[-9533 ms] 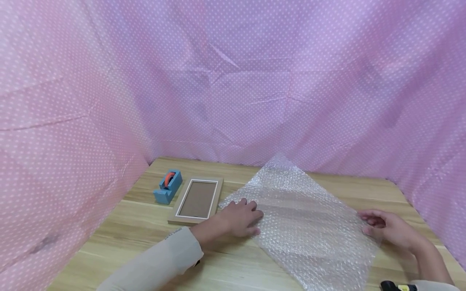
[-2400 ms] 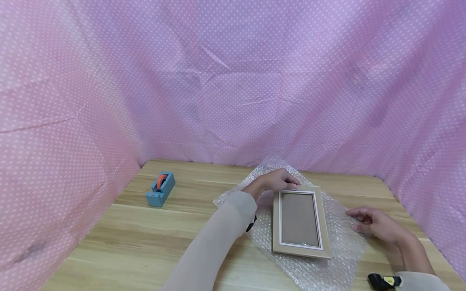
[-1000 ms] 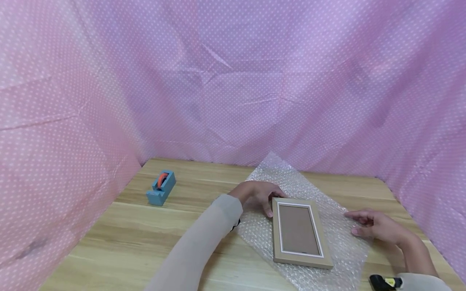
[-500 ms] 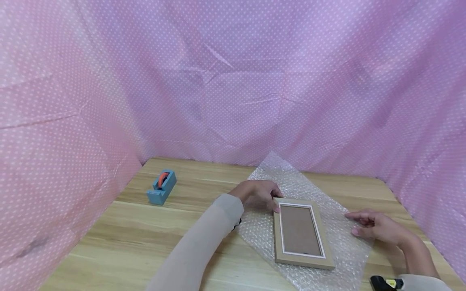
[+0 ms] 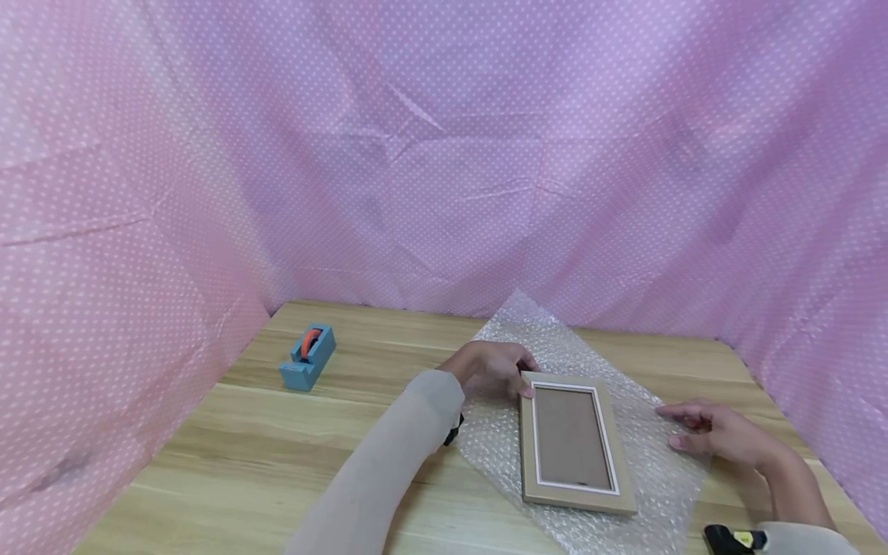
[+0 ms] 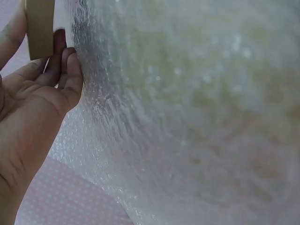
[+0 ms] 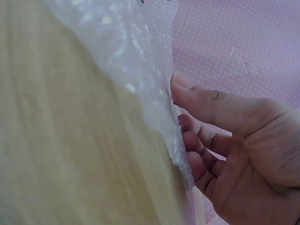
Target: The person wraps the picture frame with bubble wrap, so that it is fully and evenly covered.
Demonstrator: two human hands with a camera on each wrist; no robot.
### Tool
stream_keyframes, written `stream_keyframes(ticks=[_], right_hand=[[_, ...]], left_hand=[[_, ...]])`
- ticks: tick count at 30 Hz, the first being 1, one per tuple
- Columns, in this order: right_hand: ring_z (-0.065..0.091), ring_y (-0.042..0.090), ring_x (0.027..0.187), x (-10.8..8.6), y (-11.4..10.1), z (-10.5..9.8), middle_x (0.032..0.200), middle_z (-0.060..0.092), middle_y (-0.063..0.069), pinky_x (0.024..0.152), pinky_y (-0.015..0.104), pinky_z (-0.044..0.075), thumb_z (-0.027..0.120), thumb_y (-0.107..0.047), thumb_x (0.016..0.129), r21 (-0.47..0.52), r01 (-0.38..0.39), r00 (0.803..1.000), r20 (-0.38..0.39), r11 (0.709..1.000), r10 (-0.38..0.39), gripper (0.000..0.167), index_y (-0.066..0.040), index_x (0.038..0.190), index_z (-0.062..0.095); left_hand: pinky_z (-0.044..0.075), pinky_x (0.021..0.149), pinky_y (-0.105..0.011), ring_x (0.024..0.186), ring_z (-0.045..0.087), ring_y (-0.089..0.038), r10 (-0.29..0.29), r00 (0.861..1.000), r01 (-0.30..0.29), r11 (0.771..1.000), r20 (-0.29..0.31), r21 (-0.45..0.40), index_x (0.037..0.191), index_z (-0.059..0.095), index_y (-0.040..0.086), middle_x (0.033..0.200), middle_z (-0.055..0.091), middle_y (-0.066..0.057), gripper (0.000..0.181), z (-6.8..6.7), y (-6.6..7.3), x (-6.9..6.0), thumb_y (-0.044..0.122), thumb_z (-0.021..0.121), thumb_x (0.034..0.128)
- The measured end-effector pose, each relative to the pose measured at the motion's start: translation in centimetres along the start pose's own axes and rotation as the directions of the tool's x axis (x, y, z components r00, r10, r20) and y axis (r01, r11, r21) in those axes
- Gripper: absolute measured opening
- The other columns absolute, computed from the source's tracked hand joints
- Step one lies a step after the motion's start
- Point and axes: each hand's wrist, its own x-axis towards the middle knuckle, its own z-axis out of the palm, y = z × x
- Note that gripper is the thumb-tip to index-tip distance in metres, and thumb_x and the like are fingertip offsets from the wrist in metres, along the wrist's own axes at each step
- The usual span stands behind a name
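A wooden picture frame [image 5: 620,462] with a white inner border lies over the sheet of bubble wrap [image 5: 516,324], which is spread cornerwise. My left hand [image 5: 494,364] grips the frame's upper left corner, thumb on its face. In the left wrist view, the left hand [image 6: 35,101] has the frame's corner [image 6: 40,28] between thumb and fingers, just off the wrap. My right hand [image 5: 728,435] rests at the wrap's right corner. In the right wrist view, thumb and fingertips of the right hand [image 7: 243,145] touch the edge of the wrap [image 7: 154,93].
A blue tape dispenser [image 5: 308,361] with an orange roll stands toward the left back of the wooden table [image 5: 277,455]. Pink dotted cloth [image 5: 458,177] hangs behind and along both sides. A black strap device [image 5: 728,538] sits by the right sleeve.
Since the earliest frame, the picture frame has gone from beside the dispenser onto the wrap, with my left hand gripping it. In the last half second its upper end has risen slightly.
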Motion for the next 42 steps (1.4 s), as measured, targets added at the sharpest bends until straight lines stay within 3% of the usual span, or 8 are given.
stream_keyframes(ticks=[3,11,14,17,22,32,40,42], right_hand=[[0.047,0.002,0.088,0.0,0.0,0.0,0.1,0.059,0.0,0.069,0.022,0.041,0.08,-0.009,0.088,-0.005,-0.004,1.0,-0.001,1.0,0.004,0.044,0.003,0.127,0.067],[0.05,-0.001,0.093,0.0,-0.2,0.0,0.112,0.062,0.004,0.074,0.02,0.044,0.08,-0.012,0.088,-0.024,-0.039,0.999,0.011,0.999,0.04,0.044,0.003,0.128,0.067],[0.05,-0.002,0.094,-0.1,-0.3,-0.1,0.113,0.063,0.005,0.074,0.02,0.044,0.08,-0.014,0.088,-0.024,-0.045,0.999,0.018,0.999,0.046,0.045,0.004,0.128,0.067],[0.049,-0.001,0.092,0.0,-0.3,-0.1,0.11,0.062,0.004,0.073,0.02,0.043,0.08,-0.014,0.088,-0.028,-0.05,0.999,0.014,0.998,0.051,0.045,0.004,0.128,0.067],[0.047,0.0,0.09,0.0,-0.2,-0.1,0.104,0.059,0.001,0.071,0.021,0.042,0.079,-0.015,0.089,-0.027,-0.049,0.999,0.012,0.998,0.05,0.045,0.004,0.128,0.067],[0.051,-0.001,0.093,0.0,0.2,0.0,0.112,0.065,-0.003,0.073,0.02,0.043,0.08,-0.011,0.088,-0.031,0.001,1.0,-0.009,1.0,-0.002,0.042,0.002,0.126,0.069],[0.051,0.0,0.093,0.1,0.0,0.0,0.112,0.065,-0.001,0.074,0.021,0.044,0.079,-0.013,0.088,-0.046,-0.011,1.0,-0.016,0.999,0.01,0.041,0.002,0.125,0.069],[0.051,0.0,0.093,0.1,0.0,0.0,0.112,0.065,-0.002,0.074,0.021,0.044,0.079,-0.013,0.088,-0.043,-0.015,1.0,-0.016,0.999,0.015,0.041,0.002,0.126,0.069]], left_hand=[[0.05,0.088,-0.02,0.09,0.065,-0.011,0.008,0.999,-0.006,0.999,0.035,-0.05,0.12,0.067,-0.001,0.1,0.071,0.0,0.033,-0.1,-0.1,0.2,0.005,0.078,0.0891],[0.055,0.085,-0.026,0.088,0.067,-0.015,-0.053,0.996,0.065,0.984,0.076,-0.165,0.121,0.064,-0.001,0.101,0.071,-0.006,0.029,-0.3,0.2,0.1,0.003,0.072,0.0935],[0.059,0.084,-0.036,0.087,0.069,-0.023,-0.067,0.991,0.1,0.943,0.112,-0.317,0.121,0.061,-0.003,0.101,0.072,-0.012,0.024,-0.2,0.2,0.1,0.0,0.065,0.0972],[0.06,0.085,-0.048,0.09,0.072,-0.031,-0.071,0.989,0.126,0.873,0.133,-0.47,0.124,0.057,-0.004,0.105,0.072,-0.019,0.024,-0.1,0.3,0.1,-0.004,0.058,0.0999],[0.059,0.085,-0.052,0.092,0.072,-0.031,-0.035,0.994,0.087,0.827,0.104,-0.555,0.128,0.053,-0.006,0.108,0.071,-0.019,0.029,0.0,0.7,-0.1,-0.008,0.054,0.0999],[0.058,0.062,-0.031,0.074,0.069,-0.022,0.047,0.998,-0.014,0.841,0.048,-0.541,0.125,0.053,-0.003,0.094,0.069,-0.011,0.022,-0.6,2.4,0.0,-0.006,0.052,0.1025],[0.061,0.069,-0.036,0.074,0.071,-0.024,0.04,0.999,-0.048,0.864,-0.027,-0.501,0.133,0.052,-0.006,0.091,0.071,-0.012,0.031,-0.3,2.5,0.8,-0.003,0.054,0.1024],[0.061,0.069,-0.035,0.076,0.071,-0.024,0.035,0.999,-0.05,0.857,-0.039,-0.512,0.136,0.051,-0.007,0.091,0.072,-0.012,0.035,0.0,2.3,1.1,-0.005,0.055,0.1015]])
